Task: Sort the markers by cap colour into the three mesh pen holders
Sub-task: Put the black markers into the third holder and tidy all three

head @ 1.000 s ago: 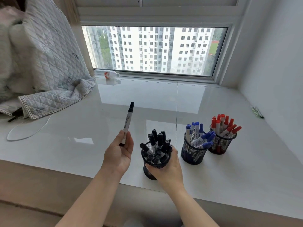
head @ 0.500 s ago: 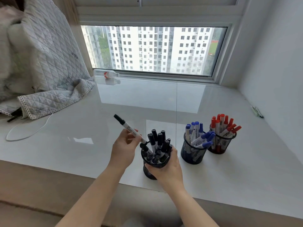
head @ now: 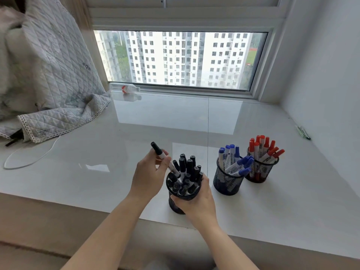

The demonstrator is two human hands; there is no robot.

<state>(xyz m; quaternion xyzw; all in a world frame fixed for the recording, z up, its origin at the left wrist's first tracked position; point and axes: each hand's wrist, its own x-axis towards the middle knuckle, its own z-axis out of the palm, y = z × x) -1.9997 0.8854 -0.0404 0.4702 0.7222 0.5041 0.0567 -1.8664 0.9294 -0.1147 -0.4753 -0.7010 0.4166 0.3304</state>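
Observation:
My left hand (head: 149, 177) pinches a black-capped marker (head: 162, 155), cap up and to the left, its lower end inside the rim of a black mesh holder (head: 175, 204) full of several black-capped markers (head: 188, 170). My right hand (head: 196, 199) grips that holder from the near right side. Right of it stands a second mesh holder (head: 226, 183) with several blue-capped markers (head: 233, 161). Behind and to the right of it a third holder (head: 260, 170) keeps several red-capped markers (head: 263, 147).
The holders stand on a glossy white windowsill (head: 136, 137). A quilted grey blanket (head: 50, 84) lies at the left with a white cable (head: 29, 158) beside it. A small bottle (head: 126, 88) lies by the window frame. Pens (head: 303, 132) rest along the right wall.
My left hand tipped the black-capped marker from upright to slanting left and lowered its end into the black-marker holder. My right hand stayed on the holder.

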